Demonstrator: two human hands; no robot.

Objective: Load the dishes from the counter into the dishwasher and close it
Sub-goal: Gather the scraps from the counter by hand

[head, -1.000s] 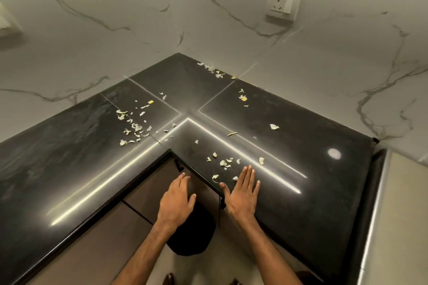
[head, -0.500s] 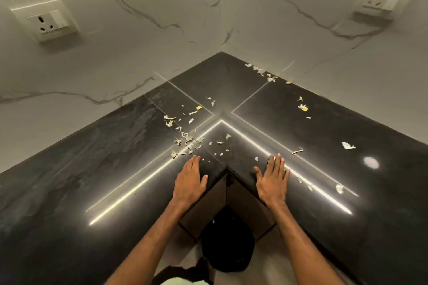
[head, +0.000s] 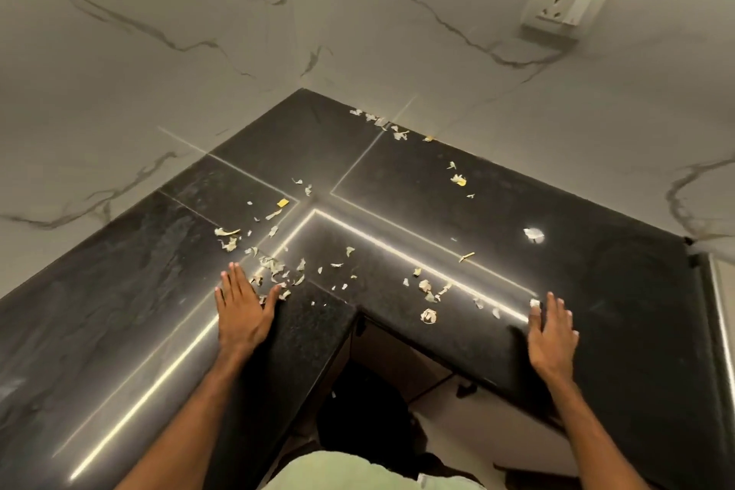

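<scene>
On the inner corner of the L-shaped black counter (head: pixel 517 211), both hands lie flat, palms down, with fingers straight and holding nothing. The left hand (head: pixel 242 314) rests on the left run of the stone, its thumb touching the edge of a thick scatter of pale peel scraps (head: pixel 274 267). The right hand (head: pixel 553 334) rests on the right run, near the front edge, well apart from the left; one small white scrap (head: pixel 535 303) sits just beside its index fingertip. More scraps lie loosely between the hands and trail toward the back corner along the right-hand wall. Two bright strip reflections (head: pixel 397 239) meet at a right angle on the polished surface. Behind the counter rise pale marble-veined walls (head: pixel 159 72), the right one bearing a white socket (head: pixel 564 6). Below the inner corner show brown cabinet fronts (head: pixel 397 354) and, nearest the camera, a pale green garment (head: pixel 338 469).
</scene>
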